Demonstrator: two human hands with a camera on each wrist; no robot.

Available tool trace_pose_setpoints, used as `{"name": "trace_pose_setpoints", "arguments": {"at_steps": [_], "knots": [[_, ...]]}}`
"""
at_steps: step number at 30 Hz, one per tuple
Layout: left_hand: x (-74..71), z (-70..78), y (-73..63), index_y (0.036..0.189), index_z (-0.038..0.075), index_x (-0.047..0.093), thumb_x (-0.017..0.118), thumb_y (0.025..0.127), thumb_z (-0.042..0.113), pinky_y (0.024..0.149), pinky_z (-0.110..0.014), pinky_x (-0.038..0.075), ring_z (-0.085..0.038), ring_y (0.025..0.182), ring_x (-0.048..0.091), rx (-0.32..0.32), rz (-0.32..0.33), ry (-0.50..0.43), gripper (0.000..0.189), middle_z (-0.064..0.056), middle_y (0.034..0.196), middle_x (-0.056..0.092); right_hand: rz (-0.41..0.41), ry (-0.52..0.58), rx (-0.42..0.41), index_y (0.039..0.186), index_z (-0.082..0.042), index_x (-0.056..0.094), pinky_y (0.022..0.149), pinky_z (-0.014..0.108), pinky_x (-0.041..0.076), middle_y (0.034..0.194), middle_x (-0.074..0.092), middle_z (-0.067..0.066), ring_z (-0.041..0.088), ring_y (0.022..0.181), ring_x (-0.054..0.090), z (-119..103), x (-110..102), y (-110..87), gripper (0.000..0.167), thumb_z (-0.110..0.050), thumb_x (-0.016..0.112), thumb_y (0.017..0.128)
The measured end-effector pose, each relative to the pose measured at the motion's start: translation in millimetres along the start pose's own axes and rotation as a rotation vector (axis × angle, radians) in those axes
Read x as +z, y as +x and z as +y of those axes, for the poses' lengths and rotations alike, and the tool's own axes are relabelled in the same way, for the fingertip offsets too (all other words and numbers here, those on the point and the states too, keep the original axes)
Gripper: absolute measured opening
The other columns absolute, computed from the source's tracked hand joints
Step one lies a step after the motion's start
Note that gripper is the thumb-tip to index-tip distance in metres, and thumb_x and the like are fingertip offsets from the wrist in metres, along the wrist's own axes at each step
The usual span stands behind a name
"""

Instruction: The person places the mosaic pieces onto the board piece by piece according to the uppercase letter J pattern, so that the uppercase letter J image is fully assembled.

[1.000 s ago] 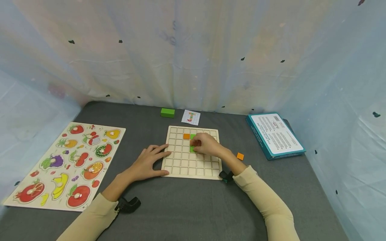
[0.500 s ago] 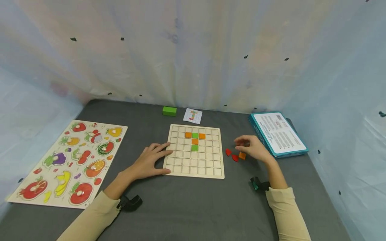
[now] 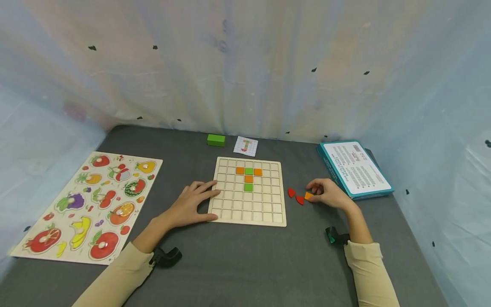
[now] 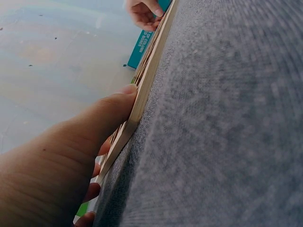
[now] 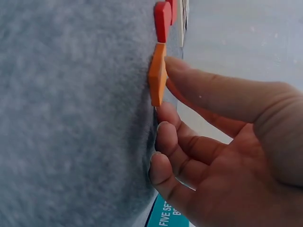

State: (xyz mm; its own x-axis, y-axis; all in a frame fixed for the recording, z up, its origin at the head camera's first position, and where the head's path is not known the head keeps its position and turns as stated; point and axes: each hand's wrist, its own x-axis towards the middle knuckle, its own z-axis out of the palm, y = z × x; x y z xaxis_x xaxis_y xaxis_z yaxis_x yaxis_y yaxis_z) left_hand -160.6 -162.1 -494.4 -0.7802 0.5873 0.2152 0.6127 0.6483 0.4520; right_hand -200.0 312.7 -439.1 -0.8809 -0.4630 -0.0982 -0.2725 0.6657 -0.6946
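On the table lies a pale wooden grid board (image 3: 249, 204), with orange and green square tiles set in a T shape near its top. My left hand (image 3: 189, 205) rests at the board's left edge with fingers spread; the left wrist view has its thumb touching the rim. To the board's right, my right hand (image 3: 329, 194) pinches an orange square tile (image 5: 157, 75) between thumb and index finger, its other fingers loosely curled. That tile is still at the cloth. Two red quarter-round pieces (image 3: 299, 200) lie just left of it.
A fruit puzzle board (image 3: 88, 204) covers the table's left side. Behind the grid board are a green block (image 3: 216, 140) and a small pattern card (image 3: 245, 146). A teal box (image 3: 354, 170) stands at the back right, near my right hand.
My right hand has left the grid board and moved right to the loose orange tile. Another orange tile shows on the board, right of the top green one. My left hand stays put.
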Motion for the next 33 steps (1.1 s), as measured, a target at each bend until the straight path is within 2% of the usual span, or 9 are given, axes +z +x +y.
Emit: {"name": "trace_pose_setpoints", "arguments": {"at_steps": [10,20,27,33], "knots": [[1.5,-2.7,0.0,0.149,0.021,0.051,0.072,0.082,0.062,0.093,-0.054,0.031,-0.026,0.13,0.037,0.009,0.0,0.006,0.081,-0.007,0.16,0.033,-0.008,0.003,-0.001,0.104,0.007,0.068,0.068,0.029,0.044,0.087,0.06,0.011,0.022,0.077,0.051,-0.9,3.4,2.4,0.021,0.002,0.075,0.086],[2.0,-2.4,-0.3,0.148,0.02,0.052,0.074,0.082,0.059,0.093,-0.056,0.033,-0.026,0.13,0.037,0.005,0.01,-0.004,0.079,-0.006,0.16,0.033,0.0,0.007,0.016,0.103,0.007,0.066,0.066,0.029,0.043,0.086,0.058,0.013,0.023,0.076,0.05,-4.2,4.4,1.8,0.021,0.002,0.076,0.085],[1.4,-1.7,-0.2,0.148,0.02,0.052,0.074,0.082,0.059,0.093,-0.054,0.033,-0.025,0.13,0.037,0.005,0.008,0.003,0.08,-0.007,0.16,0.033,0.011,-0.001,0.007,0.1,0.006,0.064,0.066,0.029,0.042,0.084,0.058,0.014,0.023,0.075,0.049,-4.0,5.2,2.5,0.021,0.003,0.077,0.084],[1.5,-1.8,0.1,0.148,0.02,0.052,0.074,0.082,0.059,0.093,-0.053,0.032,-0.026,0.131,0.037,0.01,0.002,0.001,0.08,-0.007,0.16,0.033,0.012,-0.008,0.031,0.099,0.005,0.063,0.065,0.03,0.043,0.084,0.057,0.012,0.023,0.075,0.05,-5.3,5.8,2.5,0.022,0.003,0.078,0.083]]}}
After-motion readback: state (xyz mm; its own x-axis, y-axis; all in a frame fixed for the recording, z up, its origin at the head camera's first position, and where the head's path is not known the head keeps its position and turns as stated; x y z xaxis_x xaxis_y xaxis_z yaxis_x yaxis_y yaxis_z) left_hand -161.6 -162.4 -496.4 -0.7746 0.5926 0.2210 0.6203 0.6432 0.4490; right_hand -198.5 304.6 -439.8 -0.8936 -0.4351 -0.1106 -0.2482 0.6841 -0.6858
